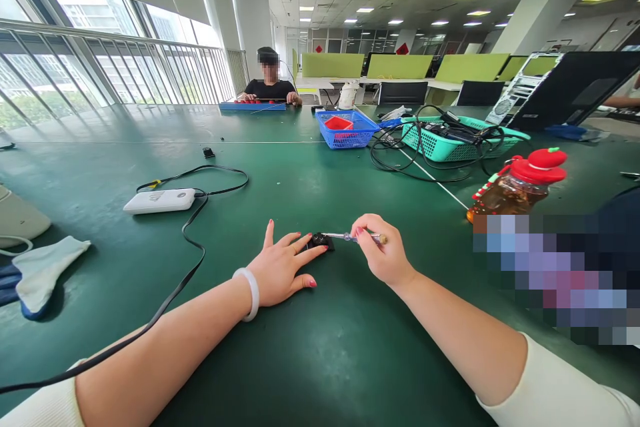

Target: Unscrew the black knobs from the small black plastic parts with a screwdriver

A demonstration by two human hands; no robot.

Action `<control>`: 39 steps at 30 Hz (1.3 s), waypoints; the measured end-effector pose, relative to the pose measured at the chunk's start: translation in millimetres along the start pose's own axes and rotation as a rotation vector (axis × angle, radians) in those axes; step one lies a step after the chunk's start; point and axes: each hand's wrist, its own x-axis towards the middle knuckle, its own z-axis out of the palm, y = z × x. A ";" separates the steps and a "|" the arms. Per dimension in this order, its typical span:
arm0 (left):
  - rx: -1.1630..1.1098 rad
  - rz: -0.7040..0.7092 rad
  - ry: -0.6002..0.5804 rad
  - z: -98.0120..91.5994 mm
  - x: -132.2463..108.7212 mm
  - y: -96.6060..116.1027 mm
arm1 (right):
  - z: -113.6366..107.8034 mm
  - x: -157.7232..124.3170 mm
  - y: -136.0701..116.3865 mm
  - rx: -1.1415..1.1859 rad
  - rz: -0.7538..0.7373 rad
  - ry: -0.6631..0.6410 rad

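A small black part (pixel 320 241) lies on the green table (pixel 320 347) in front of me. My left hand (pixel 283 267) rests flat on the table with fingers spread, its fingertips pressing on the black part. A white bangle sits on that wrist. My right hand (pixel 383 253) is closed round a small screwdriver (pixel 357 237) with a clear handle. The screwdriver lies nearly level, its metal tip touching the black part from the right.
A white power bank (pixel 160 200) with a black cable lies at left, cloth (pixel 43 270) at the far left edge. A blue basket (pixel 347 128), a teal basket (pixel 450 140) of cables and a red-capped bottle (pixel 520 183) stand behind. Another person sits at the far end.
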 end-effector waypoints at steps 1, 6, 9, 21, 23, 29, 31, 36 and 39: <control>0.005 0.000 -0.008 0.1 0.0 -0.1 | -0.1 0.2 -0.6 0.003 -0.010 -0.005; 0.016 -0.011 -0.030 0.3 0.1 -0.2 | -0.1 -0.8 -2.4 -0.023 -0.087 -0.004; 0.022 -0.017 -0.032 1.3 0.5 -0.1 | -0.8 -2.5 -4.6 0.001 -0.222 0.040; 0.025 -0.021 -0.059 -3.1 0.6 2.1 | 0.6 -3.3 -15.1 -0.139 -0.599 -0.100; 0.022 -0.016 -0.055 -3.0 0.5 2.0 | 0.5 -3.7 -15.4 -0.143 -0.621 -0.107; 0.005 -0.002 -0.003 1.7 0.2 -0.3 | 0.4 -4.1 -17.5 -0.183 -0.674 -0.146; 0.002 -0.002 0.002 2.5 0.5 -0.7 | 0.4 -3.9 -18.8 -0.229 -0.711 -0.164; -0.003 -0.013 -0.016 2.4 1.0 -0.9 | -0.7 -3.3 -20.5 -0.298 -0.777 -0.196; -0.012 -0.019 -0.017 2.7 1.0 -1.0 | -1.4 -2.4 -20.4 -0.341 -0.808 -0.210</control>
